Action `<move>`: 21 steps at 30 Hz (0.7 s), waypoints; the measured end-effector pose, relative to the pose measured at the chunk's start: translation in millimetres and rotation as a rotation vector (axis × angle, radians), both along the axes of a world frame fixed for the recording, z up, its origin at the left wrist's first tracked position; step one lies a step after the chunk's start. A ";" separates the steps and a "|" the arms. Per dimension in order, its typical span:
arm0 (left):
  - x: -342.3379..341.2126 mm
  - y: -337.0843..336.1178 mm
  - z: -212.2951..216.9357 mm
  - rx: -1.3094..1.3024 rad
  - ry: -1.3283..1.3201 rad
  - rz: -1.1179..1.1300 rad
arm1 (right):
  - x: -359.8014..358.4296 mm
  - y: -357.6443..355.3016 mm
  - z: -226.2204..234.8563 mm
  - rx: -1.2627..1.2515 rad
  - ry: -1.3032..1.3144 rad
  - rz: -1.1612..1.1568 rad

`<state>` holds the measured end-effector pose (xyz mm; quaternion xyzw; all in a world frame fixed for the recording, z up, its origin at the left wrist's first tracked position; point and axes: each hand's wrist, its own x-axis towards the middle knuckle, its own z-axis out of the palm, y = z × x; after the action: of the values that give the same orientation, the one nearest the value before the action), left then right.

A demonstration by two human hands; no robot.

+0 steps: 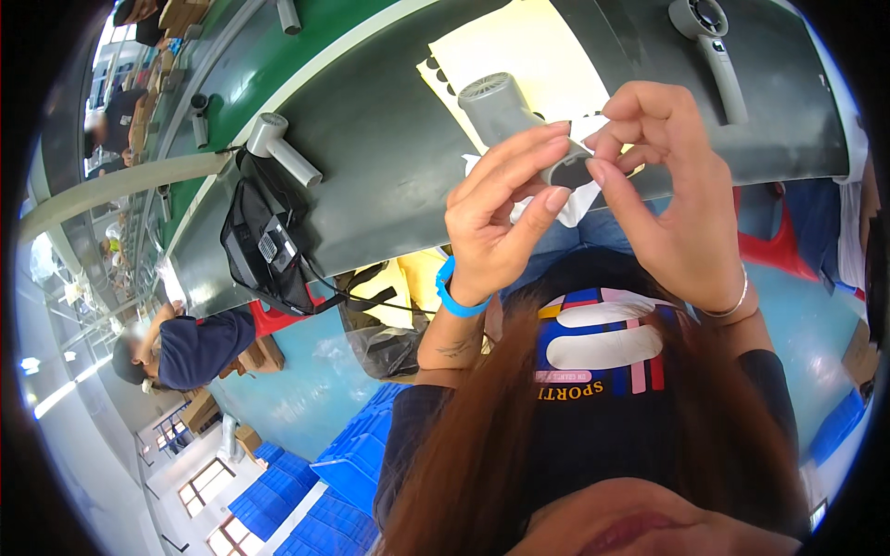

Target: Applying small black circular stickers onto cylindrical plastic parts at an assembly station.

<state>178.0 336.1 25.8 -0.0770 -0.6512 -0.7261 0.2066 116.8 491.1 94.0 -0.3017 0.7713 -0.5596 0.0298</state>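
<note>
A grey handheld fan (499, 107) with a round slotted head lies in my left hand (501, 213), its fingers and thumb wrapped round the handle. The head points away from me, and the handle's dark, round end (567, 172) faces me. At that end, my right hand (681, 190) has its thumb and forefinger closed together, the thumb tip touching the dark edge. Whatever small piece they may pinch is hidden. Beneath the fan are yellow sheets (547, 42), with black round dots along their left edge. Crumpled white paper (579, 206) shows below my hands.
Another grey fan (721, 69) lies on the dark bench (371, 176) to the right. A further fan (283, 148) rests at left, beside a black bag (255, 232) hanging at the bench edge. Blue crates (357, 445) stand behind me. Another person (199, 347) works at left.
</note>
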 end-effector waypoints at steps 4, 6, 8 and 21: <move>0.7 -1.2 -0.8 -0.044 0.028 -0.004 | 2.3 0.4 0.5 0.046 0.025 -0.019; 1.7 -0.1 0.0 -0.028 0.010 0.001 | 3.1 0.5 0.0 0.050 0.032 -0.023; 4.3 -1.7 0.4 -0.018 -0.012 0.013 | 2.4 1.5 -0.5 0.171 0.067 -0.013; -127.7 -99.7 10.2 -0.539 0.164 0.185 | -47.3 -26.4 -90.3 0.272 0.007 0.036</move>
<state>50.3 236.3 36.0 -0.1278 -0.8061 -0.4962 0.2961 69.5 464.6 3.7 -0.3105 0.8347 -0.4481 0.0780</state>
